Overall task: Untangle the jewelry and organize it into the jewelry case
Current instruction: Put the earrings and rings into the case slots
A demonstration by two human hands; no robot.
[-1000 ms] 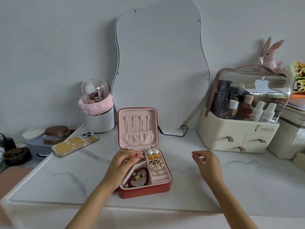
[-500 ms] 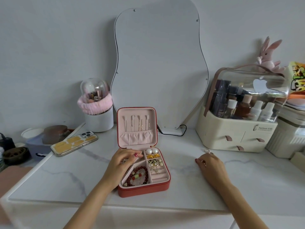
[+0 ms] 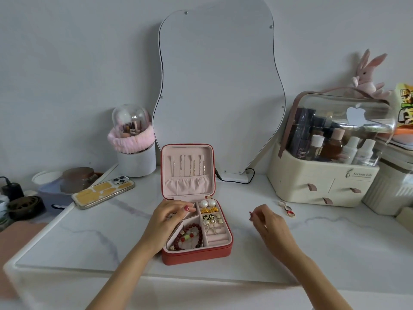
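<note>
We see a small red jewelry case [image 3: 196, 253] open on a white marbled surface [image 3: 89, 238], its lid upright and lined in soft pink fabric, with thin gold chains hanging over a gathered pocket. Behind the case leans a wavy-edged mirror [image 3: 219, 86], smooth and pale, with a black cable running off its foot. Left of the case lies a phone [image 3: 103, 192] in a glossy yellow-patched cover, and behind that a white round pot wrapped with a fluffy pink band [image 3: 131, 139] under a clear dome. Right of the case stands a cream plastic organizer [image 3: 321, 186] with a clear curved cover, bottles inside, and a plush pink rabbit [image 3: 366, 79] on top.

Inside the case, two round pearl earrings [image 3: 207, 204] sit in the far compartment, gold pieces just beneath them, and a dark red bead bracelet [image 3: 190, 237] curls in the near left compartment.

The left hand [image 3: 167, 220] rests over the case's far left compartment, fingers bent down into it; we cannot tell whether they hold anything. The right hand [image 3: 270, 222] hovers right of the case, fingers loosely curled and holding nothing we can make out. Further right of the case, apart from that hand, a small tangle of rings [image 3: 286, 208] in gold and red lies on the surface.
</note>
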